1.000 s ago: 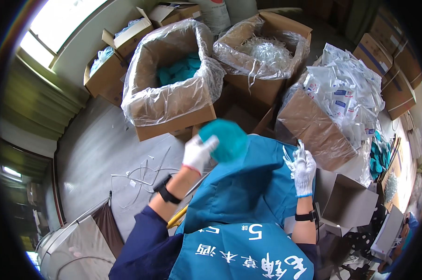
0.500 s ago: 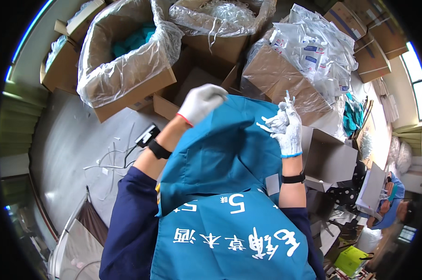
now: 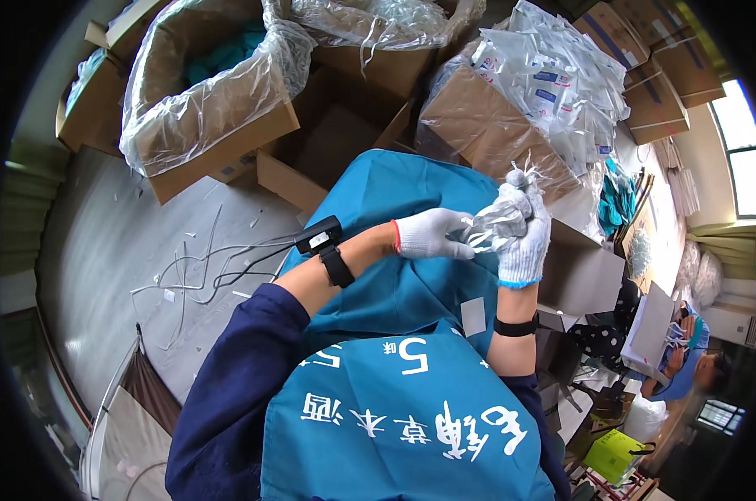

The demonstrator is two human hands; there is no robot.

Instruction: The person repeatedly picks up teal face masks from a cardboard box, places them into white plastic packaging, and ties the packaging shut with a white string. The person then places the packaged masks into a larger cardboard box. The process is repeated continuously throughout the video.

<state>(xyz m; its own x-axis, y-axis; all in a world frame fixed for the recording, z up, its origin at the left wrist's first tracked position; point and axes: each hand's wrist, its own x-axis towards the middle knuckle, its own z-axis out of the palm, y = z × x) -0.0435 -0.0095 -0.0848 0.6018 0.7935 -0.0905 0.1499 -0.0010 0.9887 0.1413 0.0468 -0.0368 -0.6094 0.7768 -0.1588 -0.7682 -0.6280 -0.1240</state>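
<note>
Right hand (image 3: 522, 238) fingers curled shut around clear plastic bundle (image 3: 493, 224), centre right of frame; left hand (image 3: 428, 235) fingertips pinched its near end. Bundle contents unclear.

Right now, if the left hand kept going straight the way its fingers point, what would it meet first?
The left hand points rightward at the clear plastic packet held up in the right hand. Its fingertips already seem to touch the packet, so that comes first, then the right hand's palm, though depth is unclear.

The grey floor (image 3: 119, 250) carries open cardboard boxes (image 3: 219, 142) along its far edge, with loose white strips (image 3: 194, 267) scattered nearer.
</note>
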